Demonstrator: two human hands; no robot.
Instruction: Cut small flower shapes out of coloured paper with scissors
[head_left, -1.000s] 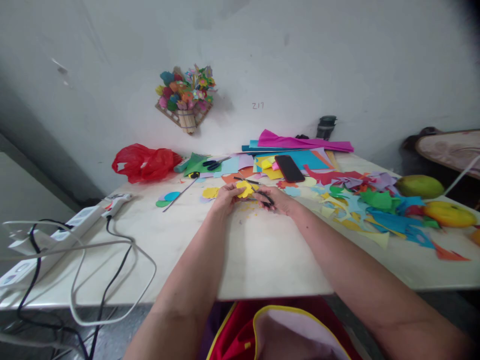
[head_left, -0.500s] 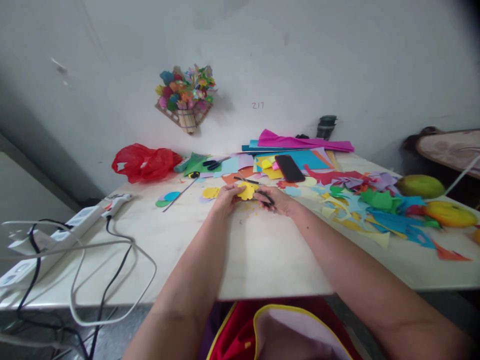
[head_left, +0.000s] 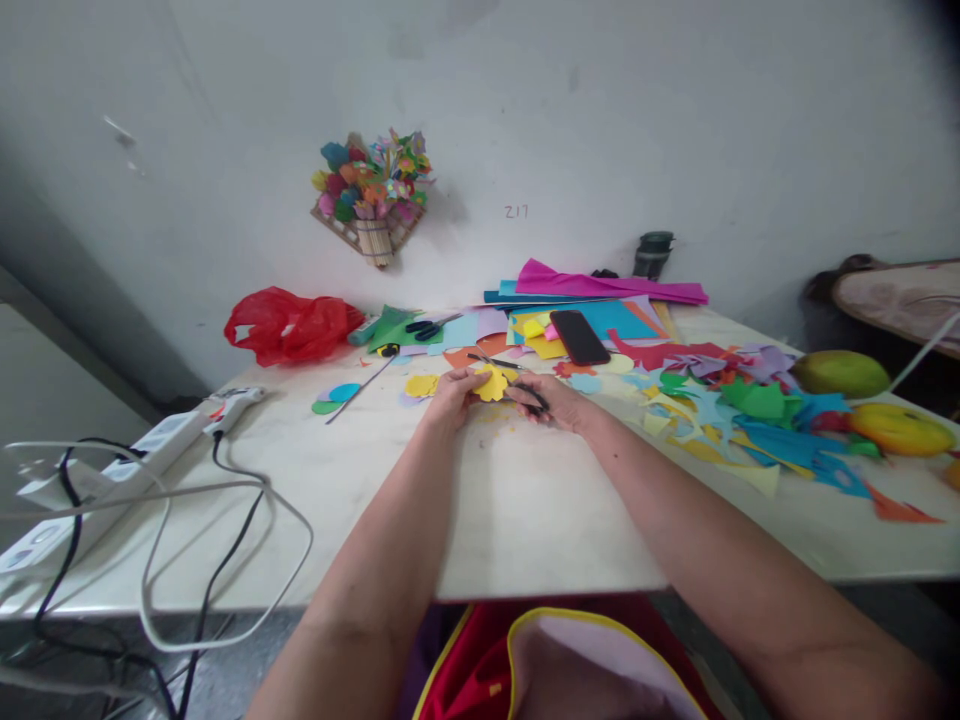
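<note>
The left hand [head_left: 453, 392] pinches a yellow scalloped paper [head_left: 491, 382] between both hands; the right hand [head_left: 556, 398] grips black scissors [head_left: 537, 400] just beside it. For clean curves, probably best to turn the paper slowly into short, steady snips.

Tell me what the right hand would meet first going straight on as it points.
Probably the yellow paper held in the left hand; the right hand, holding scissors, points toward it, though the exact gap is unclear.
</note>
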